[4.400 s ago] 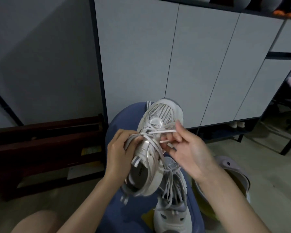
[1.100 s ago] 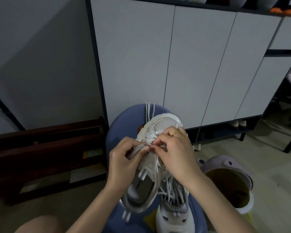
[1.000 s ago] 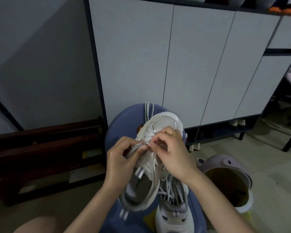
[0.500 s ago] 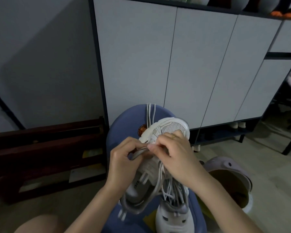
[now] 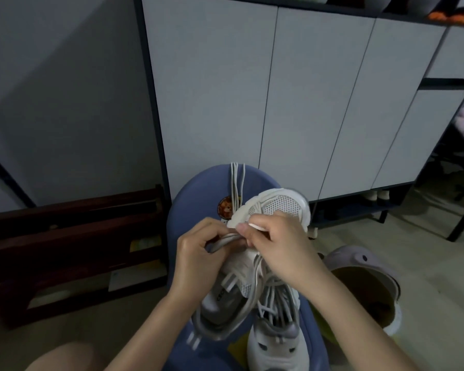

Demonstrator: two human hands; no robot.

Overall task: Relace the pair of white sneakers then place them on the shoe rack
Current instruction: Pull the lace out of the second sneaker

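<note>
Gripping sneaker point(image 5: 252, 266) between both hands: left hand point(image 5: 198, 261), right hand point(image 5: 281, 250) pinching lace point(image 5: 225, 238).

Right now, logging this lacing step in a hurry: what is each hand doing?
Left hand: grips the held sneaker at its laces.
Right hand: pinches a lace over that sneaker.

One head-worn wide-angle view, looked forward and steeply down from close above the hands point(image 5: 252, 253) at lower centre, faced grey cabinet doors point(image 5: 279, 97) across the upper frame, floor point(image 5: 426, 263) at lower right, edges bowed by the lens
</note>
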